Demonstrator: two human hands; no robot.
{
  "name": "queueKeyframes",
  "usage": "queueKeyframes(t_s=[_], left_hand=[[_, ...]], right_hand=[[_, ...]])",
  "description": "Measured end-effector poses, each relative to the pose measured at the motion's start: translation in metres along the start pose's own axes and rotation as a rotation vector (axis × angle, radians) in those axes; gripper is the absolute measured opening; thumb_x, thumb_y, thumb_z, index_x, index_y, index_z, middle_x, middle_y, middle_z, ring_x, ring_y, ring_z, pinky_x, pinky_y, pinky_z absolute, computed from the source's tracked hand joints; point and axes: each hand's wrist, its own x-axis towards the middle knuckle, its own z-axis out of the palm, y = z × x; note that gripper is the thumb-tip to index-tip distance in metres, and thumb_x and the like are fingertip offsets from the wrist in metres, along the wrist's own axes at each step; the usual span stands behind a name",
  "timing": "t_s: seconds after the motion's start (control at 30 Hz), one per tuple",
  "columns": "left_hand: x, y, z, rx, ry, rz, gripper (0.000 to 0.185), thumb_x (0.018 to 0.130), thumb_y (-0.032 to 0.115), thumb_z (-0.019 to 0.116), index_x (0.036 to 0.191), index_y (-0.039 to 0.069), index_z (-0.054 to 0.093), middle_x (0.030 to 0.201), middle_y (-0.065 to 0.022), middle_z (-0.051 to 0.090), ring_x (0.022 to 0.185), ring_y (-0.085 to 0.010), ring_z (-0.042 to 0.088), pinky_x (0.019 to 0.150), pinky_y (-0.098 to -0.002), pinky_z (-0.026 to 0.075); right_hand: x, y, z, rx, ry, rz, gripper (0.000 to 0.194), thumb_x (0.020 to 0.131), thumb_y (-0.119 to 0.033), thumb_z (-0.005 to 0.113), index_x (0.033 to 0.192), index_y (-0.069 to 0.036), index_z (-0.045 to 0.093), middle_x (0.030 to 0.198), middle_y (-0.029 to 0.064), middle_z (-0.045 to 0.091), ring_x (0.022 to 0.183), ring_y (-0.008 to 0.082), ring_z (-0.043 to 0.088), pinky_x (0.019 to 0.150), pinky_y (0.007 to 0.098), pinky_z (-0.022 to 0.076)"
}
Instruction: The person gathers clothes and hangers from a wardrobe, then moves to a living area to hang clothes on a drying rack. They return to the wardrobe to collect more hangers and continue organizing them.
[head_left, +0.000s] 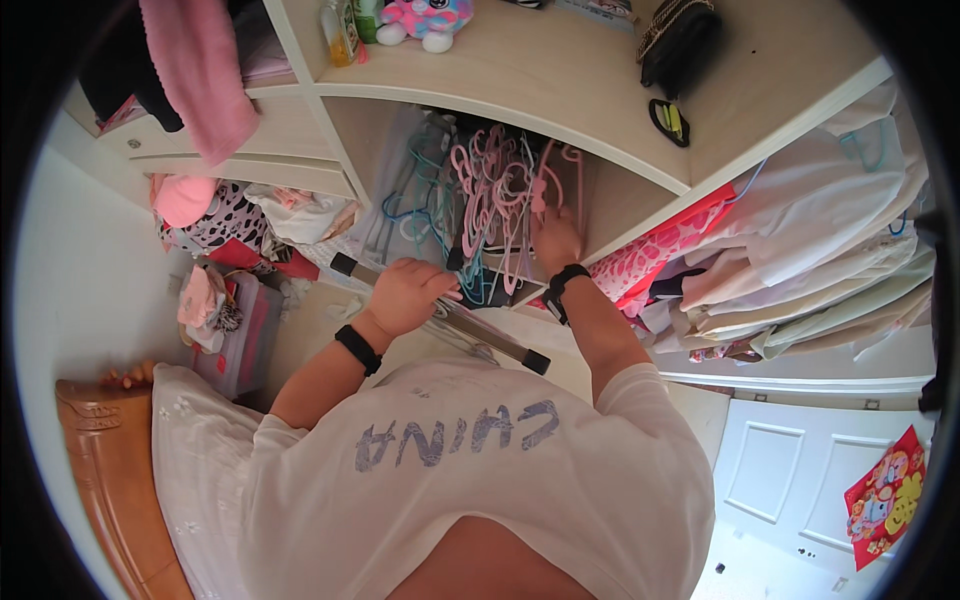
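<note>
My left hand is closed over a long bar with black end caps, which slants across in front of my chest. Some thin metal pieces show just beyond the fingers. My right hand reaches into an open closet compartment, its fingers around the lower part of a pink plastic hanger; the fingertips are partly hidden. Beside it hangs a tangle of pink and white hangers. Farther left in the same compartment are teal and blue hangers.
Overhead, a wooden shelf holds a plush toy, bottles and a black bag. Clothes hang on the right. A plastic storage box and a bed headboard stand left; a white door is at right.
</note>
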Motion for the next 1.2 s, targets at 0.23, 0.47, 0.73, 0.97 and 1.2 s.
queueKeyframes(t_s=[0.23, 0.47, 0.73, 0.97, 1.2], left_hand=[[-0.004, 0.000, -0.002, -0.020, -0.014, 0.022, 0.032, 0.067, 0.002, 0.065, 0.097, 0.013, 0.064, 0.083, -0.0037, 0.064, 0.083, -0.0277, 0.064, 0.076, -0.0398, 0.049], [-0.011, -0.002, -0.004, -0.024, -0.020, 0.001, 0.033, 0.066, 0.002, 0.065, 0.096, 0.013, 0.065, 0.083, -0.0039, 0.064, 0.083, -0.0277, 0.064, 0.076, -0.0398, 0.049], [-0.013, -0.008, -0.003, -0.055, 0.022, 0.038, 0.032, 0.066, 0.002, 0.064, 0.096, 0.014, 0.065, 0.083, -0.0043, 0.064, 0.080, -0.0283, 0.063, 0.073, -0.0403, 0.048], [-0.004, -0.010, 0.016, -0.081, -0.063, 0.128, 0.029, 0.071, 0.004, 0.064, 0.098, 0.013, 0.065, 0.083, -0.0034, 0.064, 0.079, -0.0275, 0.063, 0.071, -0.0406, 0.048], [0.005, -0.002, 0.029, -0.101, -0.068, 0.163, 0.018, 0.077, 0.010, 0.060, 0.094, 0.014, 0.063, 0.078, -0.0018, 0.059, 0.078, -0.0230, 0.062, 0.071, -0.0374, 0.046]], right_hand=[[0.012, -0.022, -0.029, -0.378, -0.154, -0.126, 0.033, 0.092, -0.023, 0.052, 0.123, -0.012, 0.054, 0.119, 0.0159, 0.052, 0.099, 0.0341, 0.064, 0.078, 0.0491, 0.0532], [0.037, -0.015, -0.048, -0.432, -0.118, -0.168, 0.043, 0.090, -0.015, 0.050, 0.133, -0.017, 0.050, 0.122, 0.0174, 0.051, 0.094, 0.0386, 0.066, 0.075, 0.0530, 0.0528], [-0.008, -0.040, -0.051, -0.063, -0.216, -0.092, 0.050, 0.087, -0.018, 0.054, 0.137, -0.024, 0.047, 0.125, 0.0169, 0.052, 0.096, 0.0406, 0.067, 0.070, 0.0589, 0.0537], [0.009, -0.030, -0.053, -0.253, -0.277, 0.060, 0.043, 0.091, -0.018, 0.053, 0.133, -0.022, 0.046, 0.125, 0.0168, 0.052, 0.092, 0.0400, 0.068, 0.069, 0.0551, 0.0543], [0.020, -0.017, -0.044, -0.392, -0.120, -0.185, 0.041, 0.091, -0.014, 0.051, 0.132, -0.010, 0.051, 0.116, 0.0153, 0.056, 0.092, 0.0366, 0.067, 0.071, 0.0498, 0.0553]])
